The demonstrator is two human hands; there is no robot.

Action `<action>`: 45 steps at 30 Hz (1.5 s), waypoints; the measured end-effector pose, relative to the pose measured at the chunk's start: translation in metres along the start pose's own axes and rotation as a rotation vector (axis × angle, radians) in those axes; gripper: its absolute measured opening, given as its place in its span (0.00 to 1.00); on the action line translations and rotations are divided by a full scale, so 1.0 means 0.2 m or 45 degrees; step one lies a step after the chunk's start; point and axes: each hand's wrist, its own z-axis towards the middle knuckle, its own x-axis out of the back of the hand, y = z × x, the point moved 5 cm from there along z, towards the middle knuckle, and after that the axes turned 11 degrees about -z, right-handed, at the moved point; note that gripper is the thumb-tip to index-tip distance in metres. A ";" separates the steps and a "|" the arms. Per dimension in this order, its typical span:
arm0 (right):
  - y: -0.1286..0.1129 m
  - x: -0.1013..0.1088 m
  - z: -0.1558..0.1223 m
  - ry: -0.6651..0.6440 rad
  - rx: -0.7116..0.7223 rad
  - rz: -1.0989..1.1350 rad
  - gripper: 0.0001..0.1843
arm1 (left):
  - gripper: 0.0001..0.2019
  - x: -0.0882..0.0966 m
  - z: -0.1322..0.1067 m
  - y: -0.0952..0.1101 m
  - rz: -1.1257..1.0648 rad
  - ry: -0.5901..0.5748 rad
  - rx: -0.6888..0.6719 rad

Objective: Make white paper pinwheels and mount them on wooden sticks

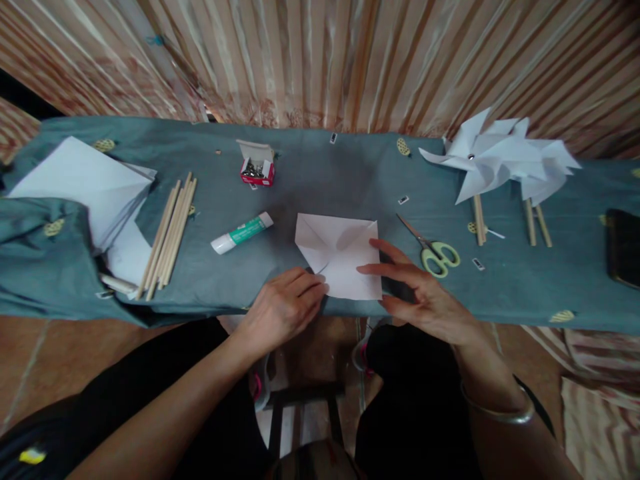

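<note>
A white square of paper (336,253) with cut, folded corners lies on the blue-grey cloth-covered table (310,167) in front of me. My left hand (283,308) rests at the paper's near left corner, fingers curled together and pressing on its edge. My right hand (423,293) is at the paper's right edge, fingers stretched out, fingertips touching the sheet. Green-handled scissors (433,250) lie just right of my right hand. A glue stick (241,233) lies to the left of the paper.
Wooden sticks (169,235) and a stack of white paper (90,187) lie at the left. A red box of pins (257,164) stands at the back. Finished white pinwheels (500,163) lie at the right, and a dark phone (623,247) at the far right edge.
</note>
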 end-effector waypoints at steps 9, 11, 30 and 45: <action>0.03 0.00 0.01 0.115 0.001 -0.052 0.17 | 0.09 -0.01 0.00 -0.01 -0.016 0.027 0.031; 0.03 -0.02 0.02 0.131 0.016 0.001 0.15 | 0.09 -0.01 0.00 -0.01 -0.013 0.016 0.031; -0.01 -0.14 0.14 0.423 0.014 -0.295 0.04 | 0.18 -0.05 0.02 0.04 -0.068 -0.022 0.000; -0.02 -0.16 0.14 0.475 -0.051 -0.329 0.04 | 0.12 -0.07 0.02 0.02 -0.103 0.074 0.007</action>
